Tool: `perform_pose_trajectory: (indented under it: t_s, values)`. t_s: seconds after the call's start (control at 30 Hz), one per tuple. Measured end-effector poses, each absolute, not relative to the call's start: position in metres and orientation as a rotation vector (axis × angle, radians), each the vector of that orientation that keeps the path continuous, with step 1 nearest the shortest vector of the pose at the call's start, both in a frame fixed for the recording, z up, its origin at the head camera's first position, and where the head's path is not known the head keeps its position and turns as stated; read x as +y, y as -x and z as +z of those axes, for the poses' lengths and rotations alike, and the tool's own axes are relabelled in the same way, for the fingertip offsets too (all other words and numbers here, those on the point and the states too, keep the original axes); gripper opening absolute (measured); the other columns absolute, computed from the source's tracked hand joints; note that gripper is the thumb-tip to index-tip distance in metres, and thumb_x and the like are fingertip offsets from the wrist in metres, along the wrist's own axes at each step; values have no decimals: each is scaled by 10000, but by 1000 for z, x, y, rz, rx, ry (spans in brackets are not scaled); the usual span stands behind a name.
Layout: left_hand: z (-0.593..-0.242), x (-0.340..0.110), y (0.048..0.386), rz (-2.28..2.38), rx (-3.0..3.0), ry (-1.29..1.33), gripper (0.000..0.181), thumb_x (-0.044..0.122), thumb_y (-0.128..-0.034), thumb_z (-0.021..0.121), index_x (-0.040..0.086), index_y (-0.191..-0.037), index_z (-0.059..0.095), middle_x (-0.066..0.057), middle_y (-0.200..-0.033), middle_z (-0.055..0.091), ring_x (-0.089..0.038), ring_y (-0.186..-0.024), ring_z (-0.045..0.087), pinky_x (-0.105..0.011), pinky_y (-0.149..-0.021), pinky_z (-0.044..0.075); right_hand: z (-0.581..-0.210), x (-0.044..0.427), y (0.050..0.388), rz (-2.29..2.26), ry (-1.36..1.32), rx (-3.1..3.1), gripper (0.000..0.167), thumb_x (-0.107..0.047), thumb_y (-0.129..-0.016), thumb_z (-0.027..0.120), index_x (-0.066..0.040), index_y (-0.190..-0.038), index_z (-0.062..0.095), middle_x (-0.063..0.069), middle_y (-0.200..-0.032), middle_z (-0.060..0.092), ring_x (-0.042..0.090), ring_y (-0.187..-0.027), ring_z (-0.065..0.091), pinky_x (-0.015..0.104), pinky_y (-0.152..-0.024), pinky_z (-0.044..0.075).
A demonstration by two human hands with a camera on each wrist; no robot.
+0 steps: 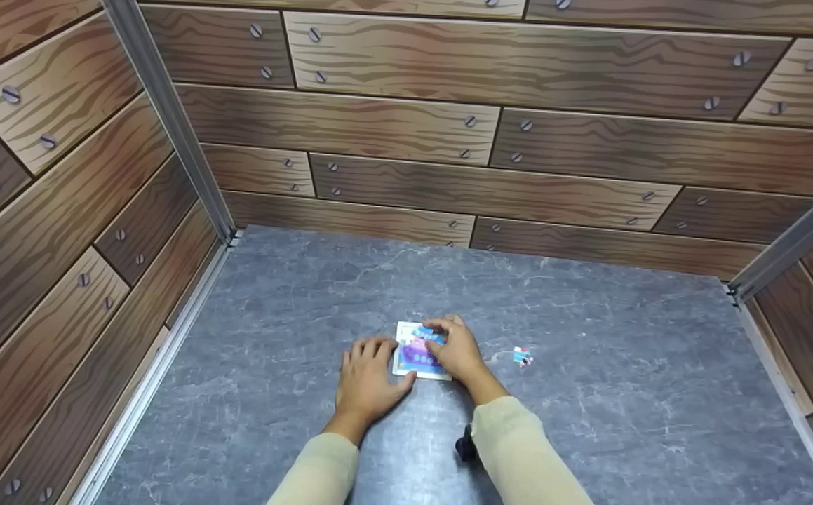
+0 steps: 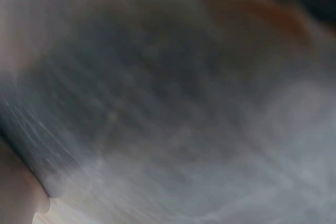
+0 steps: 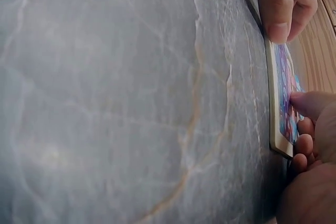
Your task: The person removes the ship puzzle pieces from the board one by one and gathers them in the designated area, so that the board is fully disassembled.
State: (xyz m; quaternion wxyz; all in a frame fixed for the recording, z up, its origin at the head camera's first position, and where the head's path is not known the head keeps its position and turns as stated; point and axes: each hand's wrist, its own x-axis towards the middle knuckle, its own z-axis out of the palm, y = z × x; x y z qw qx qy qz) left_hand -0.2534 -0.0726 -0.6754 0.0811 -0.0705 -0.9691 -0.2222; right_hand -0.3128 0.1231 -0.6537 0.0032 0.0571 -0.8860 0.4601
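Observation:
A small board with a colourful picture point(image 1: 417, 355) and white border lies flat on the grey surface. My left hand point(image 1: 371, 382) rests at its left side, fingers loosely spread at the left edge and thumb at the near edge. At the board's right side, my right hand point(image 1: 461, 354) lays its thumb on the picture, with the index finger bent at the far edge. The right wrist view shows the board point(image 3: 284, 103) side-on, with my right hand's point(image 3: 315, 145) fingers curled by its edge and my left fingers point(image 3: 281, 11) touching a corner. The left wrist view is mostly blurred.
Small light-blue and red pieces point(image 1: 522, 356) lie to the right of my right hand. A black object point(image 1: 467, 444) sits at the right sleeve. Wood-patterned walls point(image 1: 406, 126) with metal edges surround the grey marbled surface point(image 1: 659, 393).

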Motion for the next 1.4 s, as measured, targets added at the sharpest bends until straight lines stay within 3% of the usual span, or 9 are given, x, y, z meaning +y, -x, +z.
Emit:
perform_pose_trajectory:
  t_s: [0.27,0.37,0.6,0.8,1.1,1.4]
  values:
    - [-674,-71,252,-687,-2909,211,667,690,-924,681,239,-1416,659,-7,-1498,617,-314,-1442,514,-591,-1184,417,-654,123,311,1426,-150,-2809,338,-85,-934,821,-49,-1267,778,135,-1214,647,289,-1141,656,492,-1093,516]
    - [-674,-71,252,-682,-2909,211,663,688,-922,682,243,-1413,659,-5,-1491,621,-312,-1439,514,-586,-1179,417,-653,122,311,1402,-149,-2806,330,-81,-926,829,-55,-1252,781,131,-1203,655,289,-1136,663,496,-1084,519]
    - [-673,-72,252,-683,-2876,221,642,660,-910,703,228,-1384,674,0,-1452,638,-312,-1400,538,-560,-1122,440,-653,119,310,1355,-124,-2805,304,-88,-924,833,-70,-1224,791,101,-1135,665,234,-1044,667,425,-981,542]
    - [-674,-72,252,-671,-2884,219,663,676,-908,696,230,-1398,669,-6,-1466,631,-312,-1403,536,-563,-1132,438,-653,119,310,1350,-94,-2780,298,-127,-923,845,-68,-1212,800,92,-1107,679,238,-1052,678,417,-1005,547]
    - [-675,-72,253,-653,-2903,219,679,679,-917,678,277,-1464,652,4,-1484,620,-308,-1425,523,-571,-1166,421,-653,122,313,1531,-59,-2676,298,-112,-934,834,-38,-1221,796,106,-1083,665,138,-887,552,199,-789,449]
    - [-675,-73,252,-673,-2909,209,709,712,-912,676,268,-1464,654,5,-1490,617,-299,-1422,521,-563,-1170,418,-649,131,310,1751,24,-2597,315,-162,-981,806,-64,-1279,774,112,-1152,642,118,-916,544,201,-817,469]
